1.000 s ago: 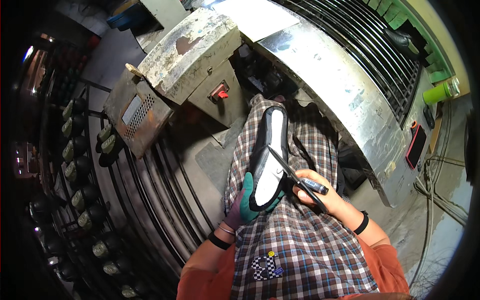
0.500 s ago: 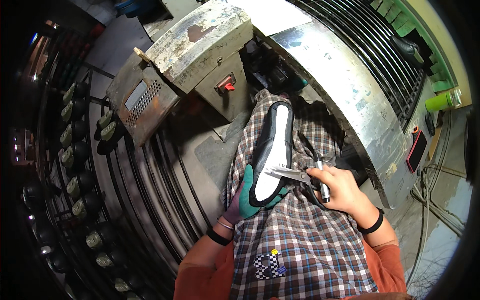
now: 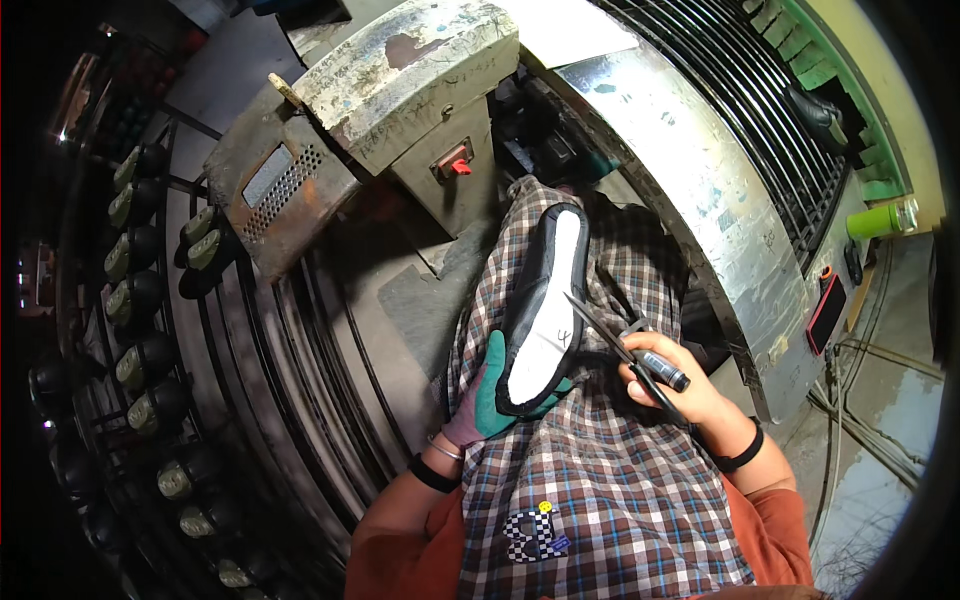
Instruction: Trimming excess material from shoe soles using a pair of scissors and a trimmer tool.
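A black shoe upper (image 3: pixel 530 283) with a white insole board (image 3: pixel 546 335) lies sole side up across my lap, over a checked apron (image 3: pixel 600 490). My left hand (image 3: pixel 488 398), in a green and purple glove, is closed round the broad near end of the shoe upper. My right hand (image 3: pixel 676 378) is bare and grips scissors (image 3: pixel 607 331) together with a silver and black marker pen (image 3: pixel 662 370). The scissor tips lie over the right edge of the white board, near its middle; whether they touch it I cannot tell. A dark handwritten mark shows on the board.
At the left stands a rack with several dark shoe lasts (image 3: pixel 137 301). A worn metal machine (image 3: pixel 405 75) with a red switch (image 3: pixel 460 167) stands ahead. To the right a metal bench (image 3: pixel 690 170) holds a phone (image 3: pixel 826 313), a green bottle (image 3: pixel 880 219) and a barred conveyor (image 3: pixel 740 100) carrying a shoe (image 3: pixel 815 118).
The scissors have turned and their tips have moved up and right along the white board, uncovering the handwritten mark. The marker has swung to a flatter angle. My left hand stays on the shoe upper.
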`<control>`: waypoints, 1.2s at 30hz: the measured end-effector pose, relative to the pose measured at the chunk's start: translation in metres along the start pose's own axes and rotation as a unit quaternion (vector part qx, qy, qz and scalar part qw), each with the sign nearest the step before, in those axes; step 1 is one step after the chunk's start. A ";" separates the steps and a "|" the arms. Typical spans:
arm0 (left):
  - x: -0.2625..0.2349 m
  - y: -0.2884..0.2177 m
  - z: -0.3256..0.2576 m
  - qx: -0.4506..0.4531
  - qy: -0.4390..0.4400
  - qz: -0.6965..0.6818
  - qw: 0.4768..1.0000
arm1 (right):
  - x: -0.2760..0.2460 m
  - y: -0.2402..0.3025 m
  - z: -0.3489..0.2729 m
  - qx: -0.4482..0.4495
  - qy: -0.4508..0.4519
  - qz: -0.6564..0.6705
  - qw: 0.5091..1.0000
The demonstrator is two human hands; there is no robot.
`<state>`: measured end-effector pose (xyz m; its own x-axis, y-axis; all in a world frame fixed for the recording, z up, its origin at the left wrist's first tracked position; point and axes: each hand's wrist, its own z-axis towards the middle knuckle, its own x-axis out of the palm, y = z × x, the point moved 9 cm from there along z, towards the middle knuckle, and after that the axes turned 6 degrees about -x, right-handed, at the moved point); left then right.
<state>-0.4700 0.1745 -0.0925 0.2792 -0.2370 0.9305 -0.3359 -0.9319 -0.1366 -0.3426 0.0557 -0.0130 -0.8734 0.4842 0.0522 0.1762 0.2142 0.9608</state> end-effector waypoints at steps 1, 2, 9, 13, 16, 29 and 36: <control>0.002 0.000 0.003 -0.001 0.001 -0.001 1.000 | 0.009 -0.007 -0.002 0.030 0.015 0.116 0.993; 0.004 -0.004 0.004 0.022 -0.012 0.027 0.999 | 0.016 -0.013 -0.001 0.060 0.017 0.141 0.988; -0.004 -0.017 -0.018 0.243 -0.014 0.490 0.837 | 0.036 -0.023 0.011 0.094 0.044 0.149 0.983; -0.008 -0.013 -0.010 0.185 0.006 0.370 0.911 | 0.036 -0.027 0.009 0.111 0.028 0.239 0.964; -0.052 0.005 0.002 0.087 -0.028 0.073 0.993 | 0.034 -0.023 0.010 0.072 0.022 0.166 0.983; -0.061 -0.004 -0.002 0.157 -0.096 0.344 0.921 | 0.030 -0.020 0.011 0.060 0.008 0.114 0.992; 0.025 -0.033 -0.020 0.266 -0.034 0.625 0.733 | 0.037 -0.017 0.021 0.056 0.021 0.179 0.982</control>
<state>-0.4698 0.2043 -0.0578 0.1025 -0.9935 -0.0501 0.0262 0.0531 -0.9982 -0.3685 0.0875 -0.0326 -0.7638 0.5101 0.3955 0.5227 0.1292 0.8427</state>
